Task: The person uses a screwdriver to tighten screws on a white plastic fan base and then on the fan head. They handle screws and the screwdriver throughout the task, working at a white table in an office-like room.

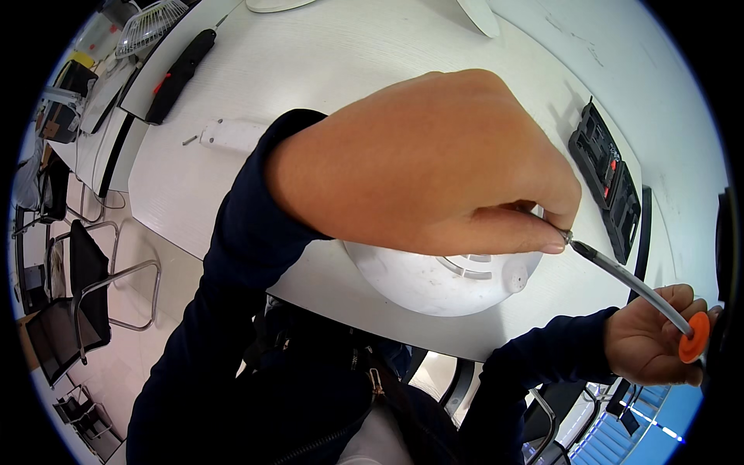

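Note:
My left hand [434, 163] reaches across the middle of the view, thumb and finger pinched on a small metal screw [569, 238]. The dark tip of a screwdriver [632, 280] meets this screw. Its long grey shaft slants down to the right, to an orange collar. My right hand [651, 337] is closed around the screwdriver near that collar; the handle is mostly hidden at the dark rim. Beneath my left hand lies a white rounded plastic housing [434, 287] with curved slots and a small round recess. My left hand covers much of it.
On the white table [310, 58], a black power screwdriver [182, 77] lies at the far left. Nearby are a loose screw [190, 140] and a white plastic part [231, 133]. An open black bit case [607, 180] lies at right. Chairs [93, 291] stand left.

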Motion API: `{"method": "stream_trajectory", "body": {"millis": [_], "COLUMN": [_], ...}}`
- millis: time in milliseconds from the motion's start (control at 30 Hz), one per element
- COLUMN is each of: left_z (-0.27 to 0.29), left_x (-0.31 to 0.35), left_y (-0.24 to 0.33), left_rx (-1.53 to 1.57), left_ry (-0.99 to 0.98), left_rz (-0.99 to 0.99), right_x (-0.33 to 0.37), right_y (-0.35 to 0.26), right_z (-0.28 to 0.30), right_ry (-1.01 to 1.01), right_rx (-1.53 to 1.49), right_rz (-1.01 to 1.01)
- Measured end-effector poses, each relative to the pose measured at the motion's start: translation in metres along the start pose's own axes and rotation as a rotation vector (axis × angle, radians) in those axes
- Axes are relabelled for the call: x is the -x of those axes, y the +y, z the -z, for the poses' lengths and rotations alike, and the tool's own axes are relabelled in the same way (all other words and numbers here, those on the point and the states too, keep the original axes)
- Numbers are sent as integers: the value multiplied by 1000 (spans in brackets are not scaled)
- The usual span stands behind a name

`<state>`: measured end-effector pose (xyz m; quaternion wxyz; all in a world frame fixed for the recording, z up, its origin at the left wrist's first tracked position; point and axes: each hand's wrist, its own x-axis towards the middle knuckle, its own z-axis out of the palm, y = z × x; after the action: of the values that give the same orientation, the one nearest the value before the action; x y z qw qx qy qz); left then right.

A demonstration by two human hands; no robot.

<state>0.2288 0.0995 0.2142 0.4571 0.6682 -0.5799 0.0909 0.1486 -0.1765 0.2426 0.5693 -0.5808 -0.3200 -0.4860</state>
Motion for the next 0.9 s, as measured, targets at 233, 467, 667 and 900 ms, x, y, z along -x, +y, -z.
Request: {"method": "stream_trajectory", "body": {"millis": [233, 467, 667, 900], "left_z": [-2, -1, -3, -12], "left_x": [2, 3, 5, 7], "left_y": [-2, -1, -2, -6], "left_rx": [34, 2, -53, -83], "left_ry": [22, 2, 32, -109], "left_rz": [-12, -7, -23, 89], "right_x": [0, 1, 3, 4], "right_y": [-1, -3, -3, 2], "right_z": [-2, -8, -8, -11], "right_ry": [-75, -41, -4, -110], "right_rx": [-6, -54, -58, 175], "right_rz": [7, -34, -131, -160]}}
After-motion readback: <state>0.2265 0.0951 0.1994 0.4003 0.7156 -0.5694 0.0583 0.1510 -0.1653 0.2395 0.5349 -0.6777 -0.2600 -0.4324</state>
